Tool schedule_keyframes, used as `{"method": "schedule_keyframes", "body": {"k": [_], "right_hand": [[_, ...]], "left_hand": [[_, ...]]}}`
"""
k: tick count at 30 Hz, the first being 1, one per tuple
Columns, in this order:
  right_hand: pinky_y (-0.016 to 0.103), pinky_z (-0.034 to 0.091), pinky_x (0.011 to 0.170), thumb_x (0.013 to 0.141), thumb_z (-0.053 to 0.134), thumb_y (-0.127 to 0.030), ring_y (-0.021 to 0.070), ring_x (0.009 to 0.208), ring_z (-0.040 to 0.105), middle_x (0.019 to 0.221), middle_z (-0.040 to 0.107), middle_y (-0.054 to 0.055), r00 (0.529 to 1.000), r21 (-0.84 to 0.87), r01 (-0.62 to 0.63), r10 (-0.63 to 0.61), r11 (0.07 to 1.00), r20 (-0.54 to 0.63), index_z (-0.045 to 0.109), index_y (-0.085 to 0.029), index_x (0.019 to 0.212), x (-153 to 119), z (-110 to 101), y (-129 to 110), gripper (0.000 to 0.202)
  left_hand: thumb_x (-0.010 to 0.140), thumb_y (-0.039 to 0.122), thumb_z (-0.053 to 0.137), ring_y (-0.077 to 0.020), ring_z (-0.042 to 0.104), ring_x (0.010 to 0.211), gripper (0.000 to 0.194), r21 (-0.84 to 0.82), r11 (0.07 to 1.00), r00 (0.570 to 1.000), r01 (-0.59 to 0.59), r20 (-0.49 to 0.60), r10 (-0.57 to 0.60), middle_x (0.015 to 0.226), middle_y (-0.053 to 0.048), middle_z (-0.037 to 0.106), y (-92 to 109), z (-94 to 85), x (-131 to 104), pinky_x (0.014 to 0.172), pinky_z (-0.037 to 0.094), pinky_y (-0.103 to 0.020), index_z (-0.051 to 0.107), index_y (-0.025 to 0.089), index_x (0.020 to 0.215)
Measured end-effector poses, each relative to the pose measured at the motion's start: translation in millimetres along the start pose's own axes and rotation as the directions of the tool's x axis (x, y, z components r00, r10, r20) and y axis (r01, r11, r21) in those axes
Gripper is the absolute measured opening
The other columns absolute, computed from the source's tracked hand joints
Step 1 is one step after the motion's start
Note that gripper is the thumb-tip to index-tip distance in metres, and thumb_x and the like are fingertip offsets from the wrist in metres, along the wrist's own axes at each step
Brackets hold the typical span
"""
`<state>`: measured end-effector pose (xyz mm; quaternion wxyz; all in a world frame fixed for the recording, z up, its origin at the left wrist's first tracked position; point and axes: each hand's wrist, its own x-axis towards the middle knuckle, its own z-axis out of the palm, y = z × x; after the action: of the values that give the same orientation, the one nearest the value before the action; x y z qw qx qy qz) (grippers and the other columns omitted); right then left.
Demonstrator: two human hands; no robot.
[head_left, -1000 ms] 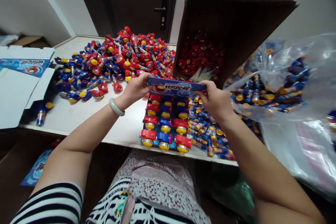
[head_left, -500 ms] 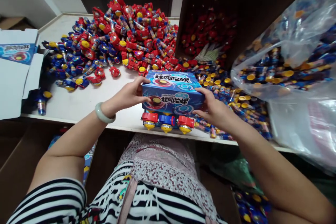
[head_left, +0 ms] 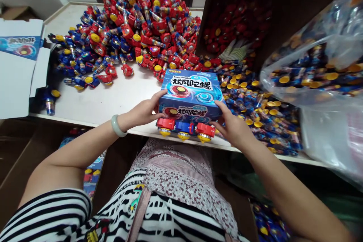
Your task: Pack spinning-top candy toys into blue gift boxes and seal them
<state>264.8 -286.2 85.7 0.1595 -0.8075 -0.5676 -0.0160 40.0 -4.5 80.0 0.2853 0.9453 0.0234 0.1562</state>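
A blue printed box [head_left: 193,90] stands at the table's front edge. My left hand [head_left: 146,111] grips its left side, thumb low on the front and fingers at the top corner. On the right side my right hand [head_left: 234,123] holds it the same way. Below the box front, two red spinning-top toys [head_left: 204,132] with a blue one [head_left: 183,129] between them stick out, yellow tips downward. Whatever lies behind them under the box is hidden.
Red and blue toys [head_left: 147,26] are heaped at the back of the white table [head_left: 113,102]. Blue tubes with yellow ends [head_left: 255,109] spread on the right beside a clear plastic bag [head_left: 317,94]. A white carton [head_left: 17,79] stands at the left.
The box has tilted so that more of its top shows, and its front sits lower against the three toys. Both hands have stayed on it. The whole view has shifted slightly.
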Motion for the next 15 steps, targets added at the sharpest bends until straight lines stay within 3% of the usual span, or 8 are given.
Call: {"method": "schedule_keyframes", "body": {"k": [2, 6, 11, 15], "right_hand": [[0.029, 0.047, 0.055, 0.092, 0.058, -0.032, 0.024, 0.067, 0.069, 0.077, 0.072, 0.003, 1.0, -0.018, 0.009, -0.009, 1.0, -0.011, 0.033, -0.02, 0.152, -1.5, 5.6, 1.6, 0.066], [0.032, 0.05, 0.06, 0.094, 0.056, -0.04, 0.0261, 0.071, 0.07, 0.08, 0.072, 0.006, 0.99, -0.077, 0.005, -0.016, 0.997, -0.137, 0.041, -0.019, 0.147, -3.4, 21.6, 6.8, 0.058], [0.032, 0.052, 0.061, 0.097, 0.052, -0.039, 0.0251, 0.072, 0.071, 0.082, 0.073, 0.006, 0.982, -0.004, 0.066, -0.066, 0.998, -0.179, 0.036, -0.018, 0.149, -7.7, 37.6, 10.8, 0.058], [0.034, 0.054, 0.064, 0.094, 0.057, -0.041, 0.0265, 0.079, 0.072, 0.089, 0.075, 0.007, 0.987, 0.004, 0.06, -0.058, 0.998, -0.152, 0.037, -0.022, 0.149, -5.8, 35.7, 12.1, 0.061]], "left_hand": [[0.086, 0.034, 0.07, -0.0165, 0.065, 0.07, 0.084, 0.04, 0.998, 0.999, -0.041, 0.011, 0.04, 0.095, -0.007, 0.067, -5.9, 2.5, -1.2, 0.059, 0.053, -0.026, 0.022, 0.02, 0.153], [0.086, 0.037, 0.071, -0.0195, 0.068, 0.076, 0.079, 0.168, 0.979, 0.988, -0.117, -0.08, 0.131, 0.1, -0.01, 0.069, -13.2, 5.2, 0.6, 0.068, 0.056, -0.031, 0.029, 0.018, 0.151], [0.091, 0.04, 0.066, -0.018, 0.067, 0.072, 0.075, 0.129, 0.962, 0.967, -0.242, -0.049, 0.25, 0.097, -0.01, 0.069, -20.3, 3.8, 2.1, 0.067, 0.056, -0.031, 0.027, 0.018, 0.152], [0.089, 0.044, 0.069, -0.018, 0.066, 0.074, 0.08, 0.084, 0.965, 0.968, -0.25, -0.006, 0.252, 0.102, -0.011, 0.069, -26.2, 0.1, 4.0, 0.067, 0.056, -0.031, 0.026, 0.019, 0.153]]}}
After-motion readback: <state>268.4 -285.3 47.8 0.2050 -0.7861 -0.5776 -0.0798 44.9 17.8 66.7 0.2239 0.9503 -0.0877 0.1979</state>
